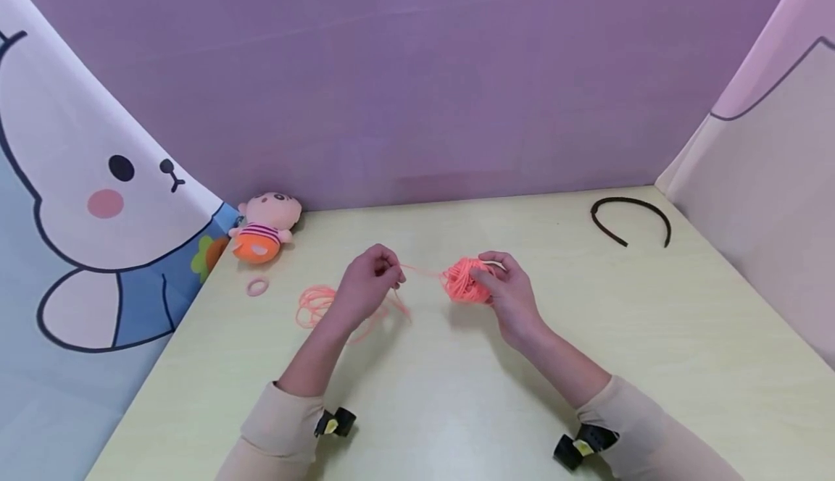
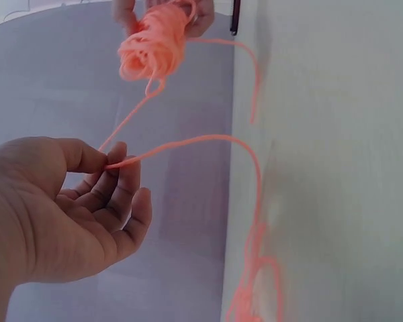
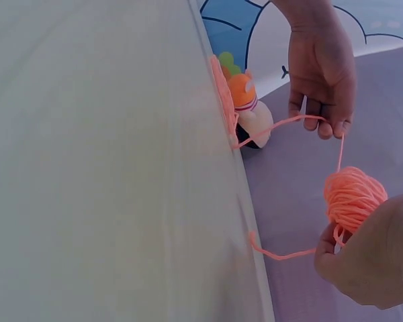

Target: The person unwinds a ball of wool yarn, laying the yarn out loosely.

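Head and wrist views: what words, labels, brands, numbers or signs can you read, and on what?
None can be read in any view.
The yarn ball, plush doll and cartoon backdrop show no readable lettering.
Any marking on the black wrist cameras is too small to read.

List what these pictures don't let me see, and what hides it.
Head view: part of the loose coil, hidden behind the left arm.
Left wrist view: part of that coil, beyond the bottom edge.
Left wrist view: part of the right hand, behind the yarn ball.
Right wrist view: most of that arm, beyond the top edge.
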Action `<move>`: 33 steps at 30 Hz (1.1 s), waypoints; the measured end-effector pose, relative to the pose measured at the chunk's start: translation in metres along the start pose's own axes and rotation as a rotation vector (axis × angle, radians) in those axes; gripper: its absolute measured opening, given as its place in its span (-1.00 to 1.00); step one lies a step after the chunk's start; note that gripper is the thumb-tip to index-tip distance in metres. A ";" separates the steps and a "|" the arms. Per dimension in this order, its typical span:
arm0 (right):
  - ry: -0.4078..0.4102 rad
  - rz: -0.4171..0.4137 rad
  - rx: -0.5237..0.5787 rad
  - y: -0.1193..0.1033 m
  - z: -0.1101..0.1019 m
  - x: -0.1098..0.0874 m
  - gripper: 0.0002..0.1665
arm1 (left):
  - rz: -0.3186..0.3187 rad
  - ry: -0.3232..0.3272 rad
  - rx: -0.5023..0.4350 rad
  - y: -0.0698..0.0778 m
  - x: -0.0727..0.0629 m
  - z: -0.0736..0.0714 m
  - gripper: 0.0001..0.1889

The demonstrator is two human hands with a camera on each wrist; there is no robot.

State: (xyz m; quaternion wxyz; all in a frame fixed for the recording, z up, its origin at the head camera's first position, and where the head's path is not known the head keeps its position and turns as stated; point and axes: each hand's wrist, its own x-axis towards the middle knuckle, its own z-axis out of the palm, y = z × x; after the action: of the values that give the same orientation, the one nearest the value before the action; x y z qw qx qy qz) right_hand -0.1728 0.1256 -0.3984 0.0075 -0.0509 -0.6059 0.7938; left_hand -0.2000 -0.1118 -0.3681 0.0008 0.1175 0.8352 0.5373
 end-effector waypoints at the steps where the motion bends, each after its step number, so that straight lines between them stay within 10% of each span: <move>1: -0.003 0.002 -0.002 0.000 0.000 0.000 -0.59 | -0.002 0.014 -0.004 0.001 0.000 -0.002 -0.95; 33: -0.015 0.005 -0.067 0.004 -0.001 0.002 -0.58 | -0.052 0.283 -0.177 0.013 0.002 -0.069 -0.98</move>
State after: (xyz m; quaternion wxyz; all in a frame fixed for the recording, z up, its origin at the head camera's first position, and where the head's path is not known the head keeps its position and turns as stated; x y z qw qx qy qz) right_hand -0.1745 0.1254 -0.4026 -0.0007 -0.0464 -0.6320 0.7736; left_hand -0.2082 -0.1679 -0.3272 -0.0923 0.0184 0.7791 0.6198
